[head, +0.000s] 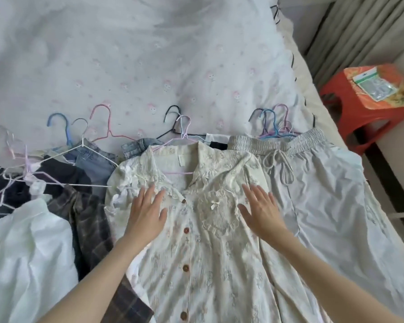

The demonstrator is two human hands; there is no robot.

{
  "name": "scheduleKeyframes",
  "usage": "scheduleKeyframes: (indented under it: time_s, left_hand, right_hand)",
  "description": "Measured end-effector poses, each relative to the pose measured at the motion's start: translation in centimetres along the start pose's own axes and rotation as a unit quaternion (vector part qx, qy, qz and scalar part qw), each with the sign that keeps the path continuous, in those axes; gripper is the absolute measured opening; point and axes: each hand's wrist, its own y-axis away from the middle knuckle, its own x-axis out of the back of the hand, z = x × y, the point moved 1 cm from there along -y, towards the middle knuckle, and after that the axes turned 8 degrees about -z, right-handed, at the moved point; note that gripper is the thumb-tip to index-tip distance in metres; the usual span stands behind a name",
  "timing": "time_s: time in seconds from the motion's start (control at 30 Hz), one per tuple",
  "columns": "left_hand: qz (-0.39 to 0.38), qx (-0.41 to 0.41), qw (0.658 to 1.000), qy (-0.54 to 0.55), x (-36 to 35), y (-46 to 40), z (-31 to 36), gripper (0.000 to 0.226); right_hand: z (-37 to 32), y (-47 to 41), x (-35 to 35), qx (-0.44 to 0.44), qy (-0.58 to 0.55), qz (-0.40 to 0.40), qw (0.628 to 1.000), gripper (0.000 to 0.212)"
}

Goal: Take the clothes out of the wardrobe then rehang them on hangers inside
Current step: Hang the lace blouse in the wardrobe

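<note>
Smoothing is the step in hand, judged from both palms lying flat on the cream floral blouse (196, 229), which lies front-up on the bed (126, 54) with a lilac hanger (182, 127) threaded through its collar. At far left, a white garment (21, 248), a dark plaid shirt (93, 220) and folded jeans (96, 159) lie heaped with loose wire hangers, among them a blue hanger (61, 124) and a pink hanger (103, 117). The left hand (147, 210) rests palm-down beside the button placket, fingers (145, 194) spread and extended toward the collar, gripping nothing. The right hand (259, 210) mirrors it just beyond the lace chest pocket (217, 210), fingers likewise spread and flat. Both forearms reach forward from the lower edge, roughly parallel. To do the step well, the shoulders should sit evenly on the hanger and the front be pressed outward from the placket before lifting by the hook. Further right, grey drawstring trousers (313, 183) overlap a cluster of hangers (273, 124); a red stool (364, 99) stands beside the bed.
</note>
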Motion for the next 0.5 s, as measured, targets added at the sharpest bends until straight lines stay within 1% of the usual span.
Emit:
scheduleKeyframes:
  time_s: [0.13, 0.2, 0.27, 0.33, 0.37, 0.43, 0.5]
  left_hand:
    - [0.041, 0.0, 0.999, -0.026, 2.8, -7.1, -3.1, 0.053]
    - [0.051, -0.007, 0.998, -0.021, 3.7, -10.2, -4.3, 0.055]
    - [0.043, -0.003, 0.999, -0.002, 4.0, -12.2, -5.2, 0.058]
    - [0.028, 0.022, 0.999, 0.031, 4.0, -13.1, -5.8, 0.058]
    - [0.022, 0.035, 0.998, 0.036, 3.9, -13.4, -6.0, 0.057]
    - [0.019, 0.049, 0.999, 0.011, 4.0, -13.9, -6.4, 0.052]
    - [0.019, 0.05, 0.998, -0.018, 4.3, -14.3, -6.8, 0.047]
  right_hand:
    - [-1.2, -7.5, 1.7, -0.001, 0.03, -0.003, 1.0, 0.058]
    - [-1.9, -11.0, 2.1, 0.005, 0.047, -0.004, 0.999, 0.056]
    - [-2.8, -13.7, 2.1, 0.037, 0.092, -0.006, 0.995, 0.057]
    - [-3.5, -15.7, 1.8, 0.059, 0.128, -0.03, 0.99, 0.059]
    - [-3.8, -16.5, 1.6, 0.056, 0.137, -0.042, 0.988, 0.06]
    - [-4.2, -17.9, 1.3, 0.034, 0.14, -0.055, 0.988, 0.059]
    - [-4.4, -18.7, 1.1, 0.018, 0.128, -0.046, 0.991, 0.053]
